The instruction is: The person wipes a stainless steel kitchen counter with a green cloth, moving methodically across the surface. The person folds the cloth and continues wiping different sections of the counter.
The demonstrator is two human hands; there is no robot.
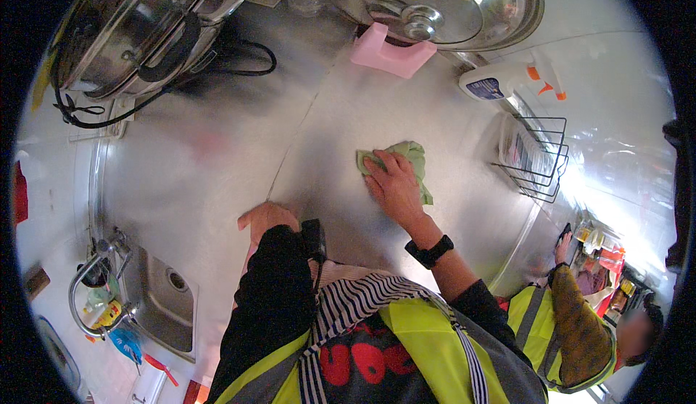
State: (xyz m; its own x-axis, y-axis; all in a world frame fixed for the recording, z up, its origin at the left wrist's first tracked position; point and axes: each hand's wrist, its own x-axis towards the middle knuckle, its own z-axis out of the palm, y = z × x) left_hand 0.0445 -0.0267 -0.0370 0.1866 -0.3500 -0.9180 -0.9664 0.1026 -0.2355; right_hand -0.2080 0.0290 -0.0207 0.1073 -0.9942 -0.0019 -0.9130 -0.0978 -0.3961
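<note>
My right hand (396, 189) presses a green cloth (414, 156) against the metal countertop (326, 132), its fingers spread over the cloth's left part. A dark watch is on that wrist. My left hand (268, 216) rests at the counter's near edge, to the left of my right hand, with its fingers partly hidden by the black sleeve; no held object shows. A pink plastic piece (394, 53) lies beyond the cloth, against a large metal pan with a glass lid (424, 12).
A lidded pan with a black cord (163, 40) stands back left. A sink (168, 290) with a curved faucet (73, 295) is at left. At right are a spray bottle (486, 81) and a wire rack (544, 159). Another person (576, 328) in a yellow vest works at lower right.
</note>
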